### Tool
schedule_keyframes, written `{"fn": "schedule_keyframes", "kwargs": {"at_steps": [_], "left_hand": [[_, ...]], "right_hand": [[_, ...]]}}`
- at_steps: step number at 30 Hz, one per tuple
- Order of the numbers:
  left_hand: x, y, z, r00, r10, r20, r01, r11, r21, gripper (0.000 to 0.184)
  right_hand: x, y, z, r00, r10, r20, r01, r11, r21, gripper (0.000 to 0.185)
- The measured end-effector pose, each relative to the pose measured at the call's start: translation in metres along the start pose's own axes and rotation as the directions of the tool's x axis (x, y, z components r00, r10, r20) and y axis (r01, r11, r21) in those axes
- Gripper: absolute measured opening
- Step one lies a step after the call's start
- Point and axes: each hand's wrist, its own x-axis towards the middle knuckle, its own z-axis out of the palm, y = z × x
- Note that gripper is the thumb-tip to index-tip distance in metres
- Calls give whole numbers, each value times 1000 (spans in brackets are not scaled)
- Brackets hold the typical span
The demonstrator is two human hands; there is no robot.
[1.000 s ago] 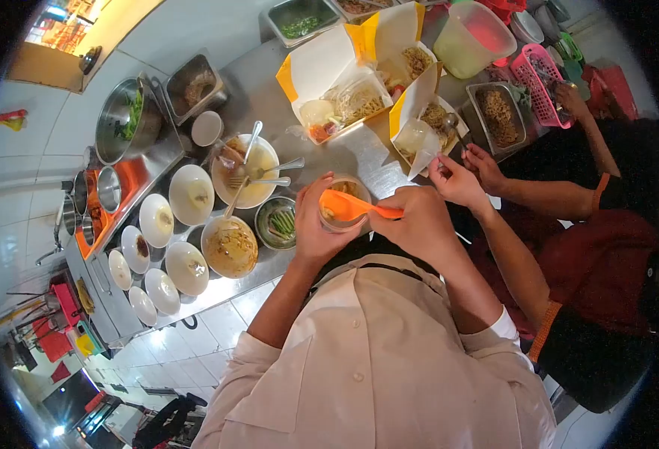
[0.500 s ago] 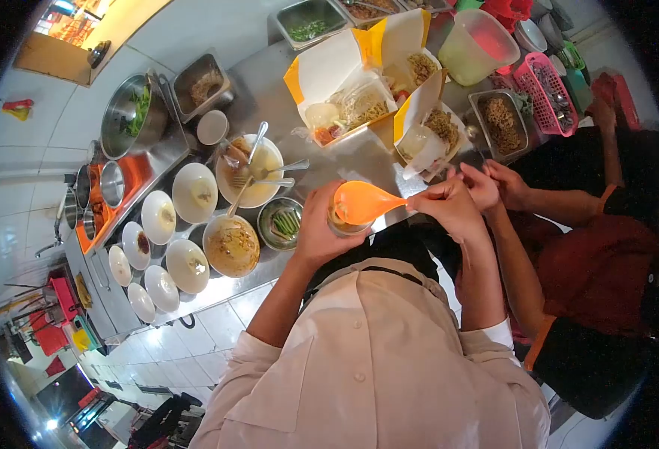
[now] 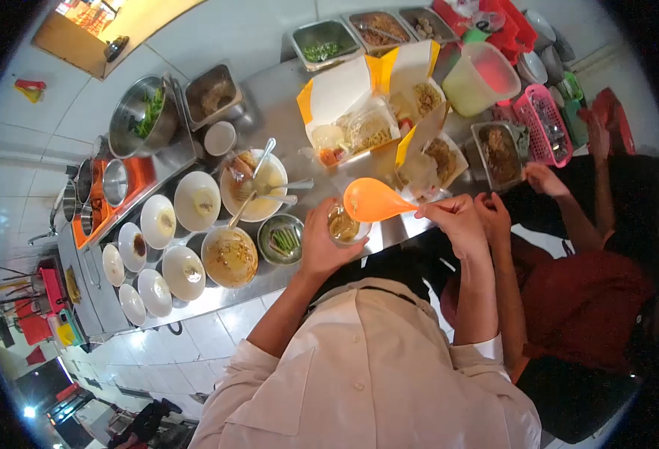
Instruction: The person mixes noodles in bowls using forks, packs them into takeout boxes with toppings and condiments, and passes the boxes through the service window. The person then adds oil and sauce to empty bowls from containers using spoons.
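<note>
The left hand (image 3: pixel 323 241) was wrapped around a clear cup (image 3: pixel 342 227) with something brownish inside, held by the desk's (image 3: pixel 269 112) near edge. The right hand (image 3: pixel 458 222) pinched the handle end of an orange spoon (image 3: pixel 378 203). The two hands were apart, with the spoon bridging the gap.

The spoon's long axis ran from the right hand's fingertips towards the left hand, its wide end at the cup's rim on the side towards the desk's far edge (touching or just above, I could not tell). The cup's mouth thus lay to the left of the right hand and nearer the wearer's body than the spoon's wide end.

A steel bowl (image 3: pixel 293 222) of green stalks sat just beside the left hand, near the same edge; a co-worker's hand (image 3: pixel 495 217) was just beside the right.
</note>
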Motion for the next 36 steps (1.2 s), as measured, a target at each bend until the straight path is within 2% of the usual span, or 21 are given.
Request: {"fn": "schedule_keyframes", "kwargs": {"at_steps": [1, 3, 5, 6, 7, 10, 11, 13, 14, 16, 20, 22, 24, 25, 27, 28, 30, 31, 33, 34, 36], "left_hand": [[0, -1, 1, 1000, 8, -16, -8, 1000, -6, 84], [-3, -2, 1, 999, 32, -35, -32, 999, -10, 85], [-4, -1, 1, 998, 25, -56, -26, 999, -19, 86], [-5, 0, 0, 999, -2, -41, 1, 1000, -14, 86], [-5, 1, -1, 999, -30, -27, 30, 1000, -8, 86], [-6, 10, -4, 999, -17, -27, 17, 1000, 17, 81], [-7, 10, -4, 999, -22, -37, 22, 1000, 16, 81], [-7, 8, -3, 998, 43, -45, -42, 999, 13, 80], [-8, 6, -1, 998, 41, -50, -40, 999, 12, 80], [-7, 4, 0, 991, 93, -92, -92, 996, 17, 80], [-4, 9, -5, 991, 64, -119, -62, 998, 22, 81], [-3, 5, -6, 982, 99, -163, -93, 995, 44, 84], [-2, 4, -6, 984, 52, -170, -54, 999, -5, 86], [0, 4, -5, 984, 19, -178, -30, 998, -55, 88], [1, -1, -2, 982, 43, -186, -57, 996, -70, 89], [1, -3, -1, 977, 69, -204, -87, 993, -81, 90], [2, -2, 1, 973, 112, -203, -129, 989, -72, 88], [4, 0, 0, 964, 149, -220, -166, 984, -58, 87], [7, 5, 2, 964, 156, -216, -169, 985, -43, 86], [9, 8, 1, 963, 156, -217, -167, 986, -30, 85], [13, 17, -5, 978, 128, -166, -126, 992, 21, 82]], "right_hand": [[3, -6, -1, 999, 29, -45, -27, 999, 44, 13], [19, -14, -11, 999, 30, -22, -29, 998, 56, 14], [29, -34, -12, 987, 65, -145, -37, 981, 192, 16], [41, -34, -14, 976, 26, -216, 1, 992, 126, 18], [50, -36, -14, 978, 20, -206, 6, 993, 121, 18], [75, -41, -6, 949, -144, -280, 91, 977, -192, 27], [84, -39, 0, 952, -146, -270, 94, 976, -197, 27], [97, -41, 21, 911, -354, -210, 206, 834, -512, 28], [100, -45, 35, 912, -355, -205, 209, 832, -514, 28], [97, -62, 67, 916, -392, -80, 113, 444, -889, 28], [98, -58, 78, 882, -462, -91, 110, 391, -914, 28], [70, -75, 66, 778, -622, -86, 256, 440, -861, 26], [31, -104, 54, 889, -457, -8, 300, 596, -745, 27], [17, -109, 50, 893, -450, -14, 290, 600, -746, 27], [-2, -113, 43, 922, -296, 249, 374, 517, -770, 28], [-4, -108, 48, 927, -292, 234, 359, 523, -773, 28], [-1, -90, 70, 941, -220, 257, 317, 305, -898, 17], [1, -75, 79, 944, -220, 246, 307, 311, -899, 17], [7, -42, 98, 867, -426, 259, 389, 252, -886, 21], [7, -33, 106, 867, -426, 258, 389, 257, -884, 21], [6, -23, 114, 783, -555, 282, 517, 329, -790, 24]]}}
